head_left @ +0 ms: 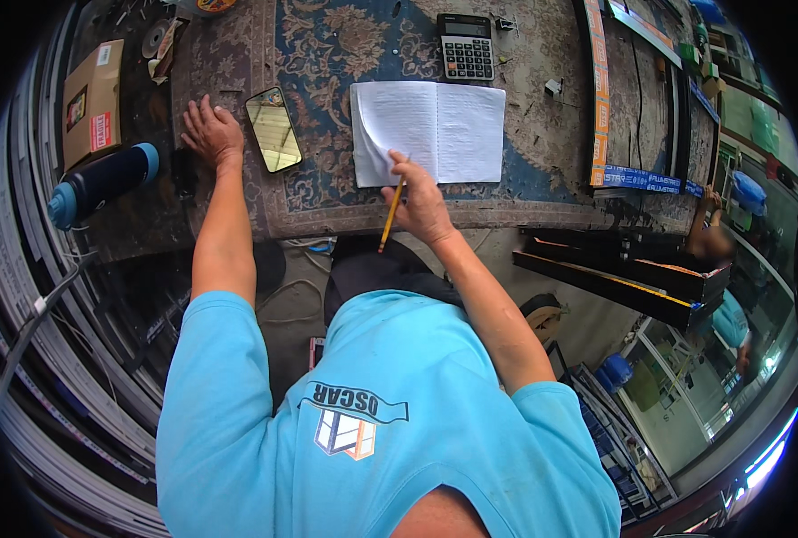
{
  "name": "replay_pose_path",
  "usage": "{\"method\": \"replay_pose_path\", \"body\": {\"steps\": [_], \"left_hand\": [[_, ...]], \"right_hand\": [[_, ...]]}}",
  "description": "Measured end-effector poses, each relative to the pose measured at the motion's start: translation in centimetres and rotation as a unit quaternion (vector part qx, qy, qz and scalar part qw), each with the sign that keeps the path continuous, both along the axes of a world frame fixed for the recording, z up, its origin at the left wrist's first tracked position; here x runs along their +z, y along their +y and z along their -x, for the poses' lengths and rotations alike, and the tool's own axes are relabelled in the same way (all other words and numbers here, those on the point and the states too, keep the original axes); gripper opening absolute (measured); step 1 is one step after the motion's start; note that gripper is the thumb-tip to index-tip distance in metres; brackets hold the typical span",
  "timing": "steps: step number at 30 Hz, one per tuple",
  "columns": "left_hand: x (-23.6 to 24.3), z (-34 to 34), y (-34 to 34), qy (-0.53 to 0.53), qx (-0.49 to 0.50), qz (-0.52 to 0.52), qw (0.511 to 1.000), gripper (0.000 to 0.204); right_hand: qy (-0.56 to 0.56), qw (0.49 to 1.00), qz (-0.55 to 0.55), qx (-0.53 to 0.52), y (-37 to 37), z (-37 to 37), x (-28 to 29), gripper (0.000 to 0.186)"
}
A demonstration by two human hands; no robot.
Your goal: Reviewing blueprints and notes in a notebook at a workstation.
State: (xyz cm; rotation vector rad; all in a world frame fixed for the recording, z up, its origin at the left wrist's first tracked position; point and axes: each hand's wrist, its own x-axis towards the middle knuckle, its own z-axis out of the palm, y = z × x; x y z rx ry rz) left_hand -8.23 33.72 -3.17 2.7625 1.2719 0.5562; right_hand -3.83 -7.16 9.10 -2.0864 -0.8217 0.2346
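An open notebook (472, 134) with handwritten pages lies on the carpet-covered table in front of me. My right hand (421, 204) is at the lower edge of its left page, where the page's outer side curls up by my fingertips. A yellow pencil (391, 217) is held in that hand, pointing down toward me. My left hand (213, 134) rests on the table with its fingers apart, holding nothing. Just right of it lies a phone (274, 131) with a shiny, reflecting face.
A calculator (466, 49) sits beyond the notebook. At the left are a cardboard box (92, 106) and a dark blue bottle (107, 184). Frame pieces with orange and blue tape (643, 179) lie at the right. Past the table's right corner, another person (711, 238) shows partly.
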Motion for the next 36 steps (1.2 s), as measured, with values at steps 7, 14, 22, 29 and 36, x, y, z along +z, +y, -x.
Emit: {"method": "replay_pose_path", "body": {"steps": [7,14,22,29,36], "left_hand": [[0.1,-0.3,-0.2,0.000,-0.002,-0.004,1.000,0.043],[-0.2,-0.4,0.0,-0.002,-0.004,0.003,1.000,0.043],[2.0,1.6,2.9,-0.108,-0.034,0.180,0.977,0.034],[10.2,0.8,-12.3,-0.165,-0.253,0.246,0.921,0.025],[10.5,0.6,-20.6,-0.033,-0.399,0.290,0.870,0.041]], "right_hand": [[-0.057,0.994,0.045,-0.076,-0.7,0.0,-0.3,0.047],[-0.093,0.983,0.102,-0.119,-1.5,-2.4,-1.3,0.039],[0.085,0.957,-0.031,-0.277,-2.8,-2.5,-2.9,0.024],[0.101,0.859,0.024,-0.501,-11.6,-4.5,-4.8,0.028],[-0.034,0.864,0.130,-0.485,-11.9,-5.7,-3.3,0.039]]}}
